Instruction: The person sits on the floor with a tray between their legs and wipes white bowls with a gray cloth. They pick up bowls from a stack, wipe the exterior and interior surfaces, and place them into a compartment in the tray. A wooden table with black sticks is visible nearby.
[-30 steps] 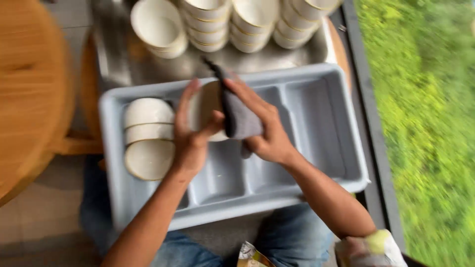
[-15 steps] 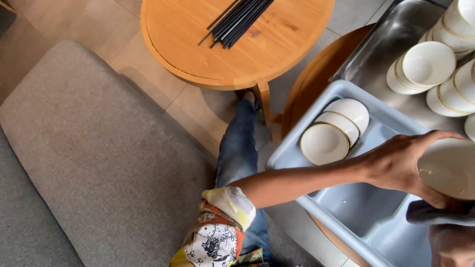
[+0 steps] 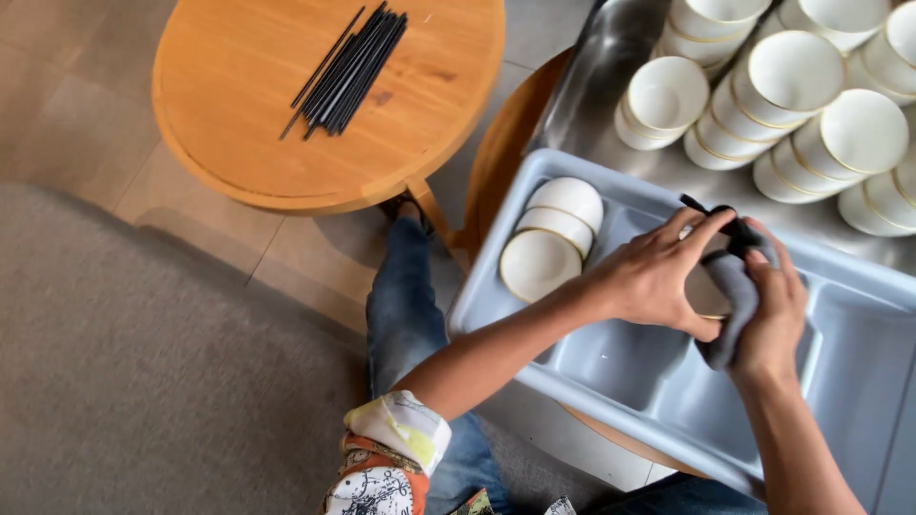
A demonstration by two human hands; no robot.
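Note:
My left hand (image 3: 651, 277) grips a small white bowl (image 3: 704, 291) over a grey plastic divided tray (image 3: 611, 358). My right hand (image 3: 771, 315) presses a dark grey cloth (image 3: 733, 286) against the bowl; most of the bowl is hidden behind my fingers and the cloth. Three white bowls with gold rims (image 3: 553, 238) lie on their sides in the tray's left compartment.
A metal tray (image 3: 611, 67) behind holds several stacks of white gold-rimmed bowls (image 3: 792, 95). A round wooden table (image 3: 248, 105) at the upper left carries a bundle of black chopsticks (image 3: 348, 67). A grey rug (image 3: 143, 381) covers the floor on the left. My jeans-clad legs (image 3: 405, 315) are below.
The view has swung left and then settled. My hands have stayed on the bowl and cloth over the grey tray; the cloth now wraps the bowl's right side.

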